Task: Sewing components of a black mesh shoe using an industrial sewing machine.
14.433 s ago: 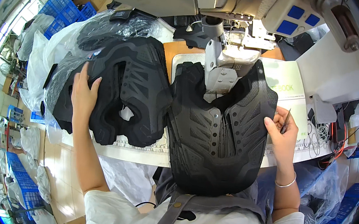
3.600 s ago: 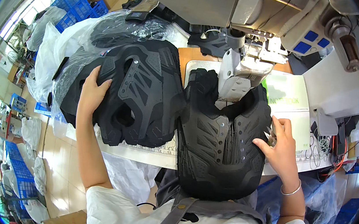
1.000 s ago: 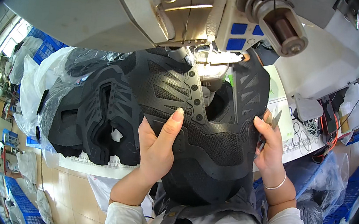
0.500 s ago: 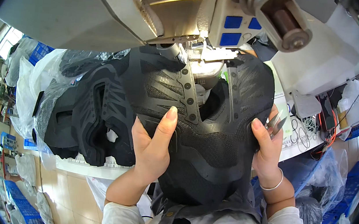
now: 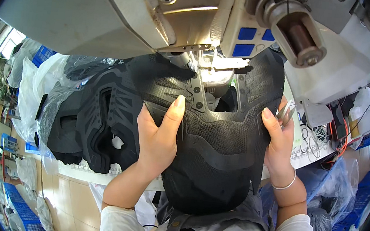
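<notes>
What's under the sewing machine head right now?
The top edge of the black shoe upper, lit under the sewing machine head, held by the left hand and right hand. The needle itself is hidden.

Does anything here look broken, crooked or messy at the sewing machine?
Nothing stands out. Both the left hand and right hand press the black shoe upper under the sewing machine; more black pieces lie stacked alongside.
</notes>
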Demonstrator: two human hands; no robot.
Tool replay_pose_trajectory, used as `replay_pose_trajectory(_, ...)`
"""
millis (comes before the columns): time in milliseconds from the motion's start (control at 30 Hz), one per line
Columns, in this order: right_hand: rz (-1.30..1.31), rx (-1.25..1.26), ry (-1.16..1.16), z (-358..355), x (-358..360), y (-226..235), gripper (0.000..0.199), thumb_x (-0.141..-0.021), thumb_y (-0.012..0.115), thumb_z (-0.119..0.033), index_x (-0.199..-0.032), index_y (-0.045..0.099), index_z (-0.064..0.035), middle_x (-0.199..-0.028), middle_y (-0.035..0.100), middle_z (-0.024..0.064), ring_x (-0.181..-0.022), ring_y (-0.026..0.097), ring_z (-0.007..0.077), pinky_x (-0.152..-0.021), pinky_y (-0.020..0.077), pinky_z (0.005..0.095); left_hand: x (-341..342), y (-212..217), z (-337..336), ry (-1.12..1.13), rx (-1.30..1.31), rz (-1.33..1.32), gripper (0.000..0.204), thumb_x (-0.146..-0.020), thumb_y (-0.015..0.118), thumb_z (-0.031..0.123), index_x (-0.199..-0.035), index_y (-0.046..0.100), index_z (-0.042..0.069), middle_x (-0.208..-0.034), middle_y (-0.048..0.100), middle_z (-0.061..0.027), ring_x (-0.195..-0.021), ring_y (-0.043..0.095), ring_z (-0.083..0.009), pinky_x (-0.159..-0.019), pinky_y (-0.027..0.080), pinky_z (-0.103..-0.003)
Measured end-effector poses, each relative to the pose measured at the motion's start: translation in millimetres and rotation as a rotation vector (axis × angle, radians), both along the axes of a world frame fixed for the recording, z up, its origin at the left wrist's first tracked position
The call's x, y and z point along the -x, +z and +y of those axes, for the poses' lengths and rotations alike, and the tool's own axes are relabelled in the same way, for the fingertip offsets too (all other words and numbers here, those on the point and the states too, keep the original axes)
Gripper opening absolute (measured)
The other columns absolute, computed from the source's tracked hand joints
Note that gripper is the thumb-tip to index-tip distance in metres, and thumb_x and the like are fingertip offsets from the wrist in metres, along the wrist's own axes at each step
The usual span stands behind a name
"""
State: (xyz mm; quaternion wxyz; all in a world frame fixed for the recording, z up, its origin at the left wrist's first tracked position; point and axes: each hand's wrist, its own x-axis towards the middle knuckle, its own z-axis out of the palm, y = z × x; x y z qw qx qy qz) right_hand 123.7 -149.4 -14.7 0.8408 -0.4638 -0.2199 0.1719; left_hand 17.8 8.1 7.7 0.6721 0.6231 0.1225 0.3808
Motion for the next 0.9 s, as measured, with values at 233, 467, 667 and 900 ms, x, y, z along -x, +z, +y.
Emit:
replay_pose_trajectory(233, -0.068, 0.020, 0.002, 7.5, -15.1, 6.3, 0.040, -0.084, 0.053, -0.011, -0.120, 0.039, 0.0016, -0.107, 0.052, 0.0082, -0.094, 0.052, 0.0130, -0.082, 0.0424, 0.0264, -11.7, 5.6, 12.2, -0.040, 0.033, 0.031, 0.013, -0.087, 0.050, 0.011, -0.090, 0.054, -0.001, -0.079, 0.057, -0.0003, -0.071, 0.048, -0.0063, -0.067, 0.040, -0.022)
replay_pose_trajectory(467, -0.022, -0.044, 0.042, 19.9, -27.2, 13.8, 0.041, -0.084, 0.053, -0.010, -0.123, 0.040, -0.0021, -0.104, 0.054, 0.0057, -0.090, 0.053, 0.0101, -0.076, 0.0444, 0.0232, -23.7, 11.0, 24.6, -0.040, 0.036, 0.029, 0.016, -0.084, 0.050, 0.010, -0.095, 0.055, -0.002, -0.084, 0.057, -0.0014, -0.077, 0.050, -0.0080, -0.073, 0.039, -0.023)
replay_pose_trajectory(667, -0.068, -0.008, 0.021, 24.8, -39.1, 11.9, 0.039, -0.083, 0.056, -0.012, -0.119, 0.044, -0.0032, -0.094, 0.057, 0.0009, -0.072, 0.054, 0.0025, -0.053, 0.0426, 0.0147, -33.5, 14.7, 35.7, -0.093, 0.088, -0.009, 0.016, -0.083, 0.052, 0.009, -0.095, 0.056, -0.001, -0.087, 0.059, -0.0027, -0.080, 0.051, -0.0087, -0.075, 0.039, -0.023)
replay_pose_trajectory(900, -0.142, 0.020, 0.011, 26.8, -46.6, 12.2, 0.032, -0.083, 0.056, -0.014, -0.112, 0.048, -0.0037, -0.081, 0.057, -0.0025, -0.055, 0.049, -0.0012, -0.037, 0.0328, 0.0129, -37.9, 21.5, 47.0, -0.139, 0.093, 0.040, 0.013, -0.082, 0.052, 0.007, -0.091, 0.056, -0.001, -0.083, 0.059, -0.0039, -0.074, 0.053, -0.0094, -0.069, 0.042, -0.023)
